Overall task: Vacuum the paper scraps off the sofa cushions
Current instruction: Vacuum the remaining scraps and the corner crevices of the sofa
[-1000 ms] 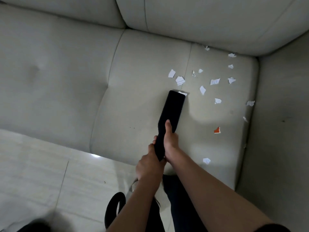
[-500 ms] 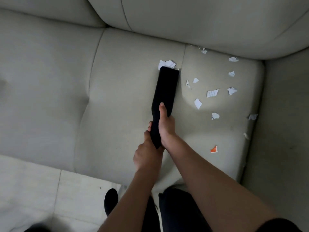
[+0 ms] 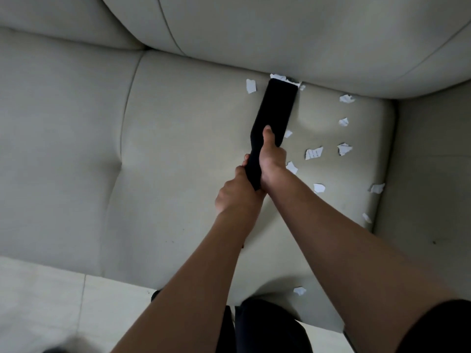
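A black flat vacuum nozzle (image 3: 275, 108) lies on the beige seat cushion (image 3: 183, 154), its tip against the crease under the back cushion. White paper scraps are bunched at the tip (image 3: 279, 77). My right hand (image 3: 271, 161) grips the nozzle's neck with the thumb along its top. Just behind it, my left hand (image 3: 237, 192) grips the lower end. Several white scraps (image 3: 314, 152) lie scattered to the right of the nozzle, one (image 3: 251, 85) to its left and one (image 3: 299, 290) near the front edge.
The back cushions (image 3: 280, 34) rise right behind the nozzle tip. The sofa armrest (image 3: 433, 161) walls off the right side. A second seat cushion (image 3: 58, 138) lies to the left. Pale floor tiles (image 3: 51, 301) run along the front, and my dark-clothed legs (image 3: 267, 327) stand at the sofa's edge.
Both hands have pushed the nozzle forward across the cushion to the back crease, driving scraps ahead of its tip. The view has shifted closer, and the orange scrap is now hidden.
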